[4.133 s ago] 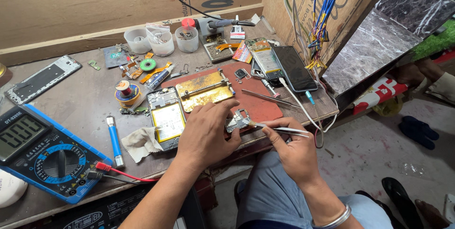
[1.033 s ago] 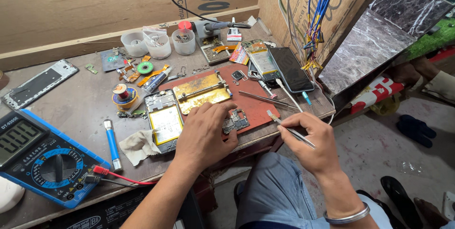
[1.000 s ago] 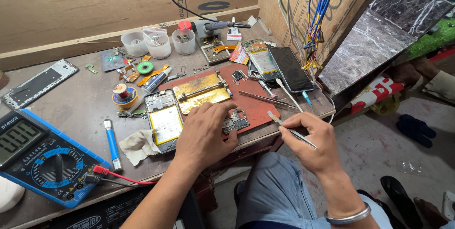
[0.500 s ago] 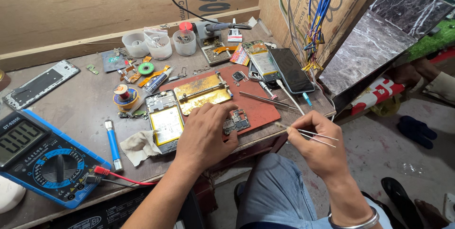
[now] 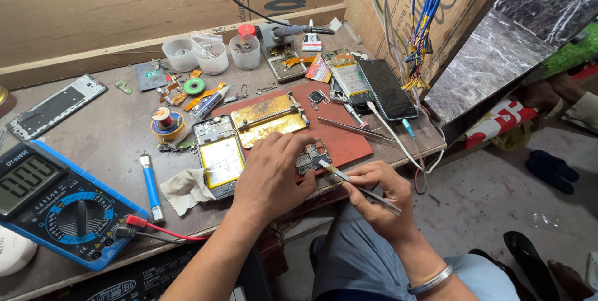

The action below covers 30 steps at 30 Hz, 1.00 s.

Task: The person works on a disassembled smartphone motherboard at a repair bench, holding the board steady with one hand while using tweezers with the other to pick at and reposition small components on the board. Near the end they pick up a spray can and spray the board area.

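A small phone circuit board [image 5: 313,155] lies on a red work mat [image 5: 339,133] near the bench's front edge. My left hand [image 5: 269,173] presses down on the board's left side, fingers curled over it. My right hand [image 5: 375,196] grips metal tweezers [image 5: 349,179], whose tips touch the board's right edge. An opened phone frame [image 5: 218,155] with a yellow battery area lies just left of my left hand. A gold metal holder [image 5: 269,117] sits on the mat behind the board.
A blue multimeter [image 5: 53,204] with a red lead sits front left. A blue pen tool [image 5: 150,186], a cloth [image 5: 185,188], a solder wire spool [image 5: 164,120], plastic cups [image 5: 212,57], two phones [image 5: 367,86], a white cable and hanging wires [image 5: 427,21] surround the mat.
My right hand has swung the tweezers back from pointing away at the right so that their tips meet the board. My left hand has stayed on the board.
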Available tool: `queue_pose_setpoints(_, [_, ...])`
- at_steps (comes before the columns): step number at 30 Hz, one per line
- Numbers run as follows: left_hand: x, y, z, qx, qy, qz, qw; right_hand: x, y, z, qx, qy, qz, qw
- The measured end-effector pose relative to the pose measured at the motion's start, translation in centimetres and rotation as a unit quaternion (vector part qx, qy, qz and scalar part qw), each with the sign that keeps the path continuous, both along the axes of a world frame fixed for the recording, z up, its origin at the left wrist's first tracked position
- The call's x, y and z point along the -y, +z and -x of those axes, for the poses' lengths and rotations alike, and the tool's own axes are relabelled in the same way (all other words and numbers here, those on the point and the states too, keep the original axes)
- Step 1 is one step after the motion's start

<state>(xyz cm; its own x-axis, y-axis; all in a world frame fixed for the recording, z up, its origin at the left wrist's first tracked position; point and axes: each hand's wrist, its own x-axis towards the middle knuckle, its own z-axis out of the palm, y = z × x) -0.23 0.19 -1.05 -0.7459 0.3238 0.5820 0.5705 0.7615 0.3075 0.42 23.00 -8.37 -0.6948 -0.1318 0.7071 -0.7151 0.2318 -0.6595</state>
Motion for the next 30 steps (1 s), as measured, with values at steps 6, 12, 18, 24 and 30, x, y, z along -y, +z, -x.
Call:
queue_pose_setpoints(6, [0.0, 0.0, 0.1, 0.004, -0.003, -0.003, 1.000, 0.7, 0.7, -0.2, -0.015, -0.044, -0.038, 0.998])
queue_pose_setpoints(12, [-0.1, 0.1, 0.0, 0.009, -0.007, -0.005, 1.000, 0.9, 1.3, -0.6, 0.007, -0.058, -0.040, 0.997])
queue_pose_setpoints(18, [-0.2, 0.1, 0.0, 0.005, -0.005, 0.000, 1.000, 1.3, 1.6, -0.9, -0.006, -0.070, -0.037, 0.997])
queue_pose_setpoints(24, [-0.1, 0.1, 0.0, 0.003, -0.006, -0.006, 1.000, 1.6, 1.9, -0.9, 0.006, -0.089, -0.035, 0.995])
queue_pose_setpoints(30, [-0.3, 0.1, 0.0, 0.015, 0.004, -0.002, 1.000, 2.1, 2.3, -1.2, 0.000, -0.116, -0.054, 0.992])
